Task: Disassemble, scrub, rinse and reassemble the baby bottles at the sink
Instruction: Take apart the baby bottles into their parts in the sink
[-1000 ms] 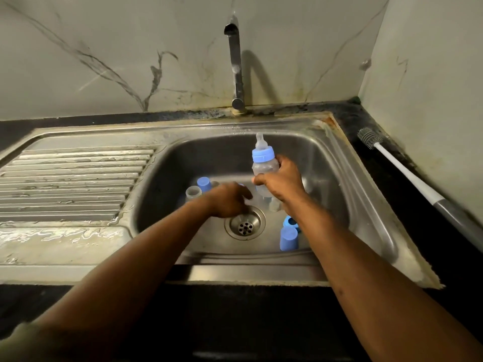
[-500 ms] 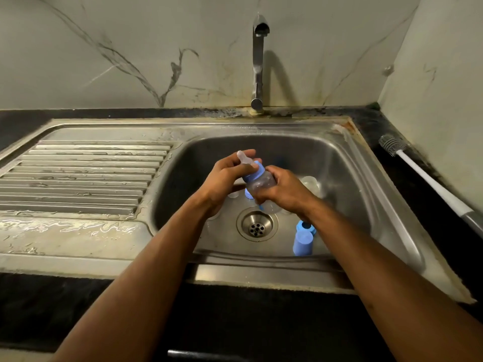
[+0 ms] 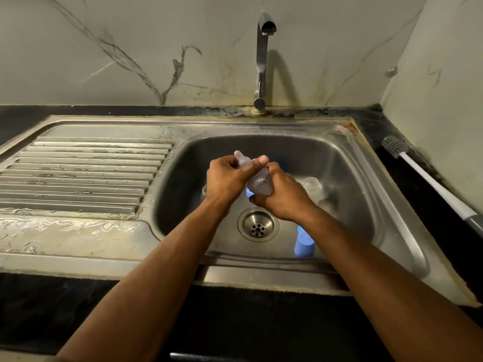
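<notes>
Head view, left hand (image 3: 226, 178) now gripping bottle (image 3: 257, 181)

A clear baby bottle (image 3: 258, 182) tilts toward ten o'clock above the sink basin (image 3: 347, 173), nipple (image 3: 241, 158) uppermost. A blue cap (image 3: 304, 245) stands at the drain's (image 3: 258, 228) four o'clock.

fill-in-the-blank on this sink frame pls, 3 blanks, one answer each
1. Both hands hold the baby bottle above the ____ of the sink.
2. The left hand grips the bottle's top; the ____ hand grips its body.
3. The bottle brush lies on the counter to the ____ of the sink.

Missing words: drain; right; right
</notes>
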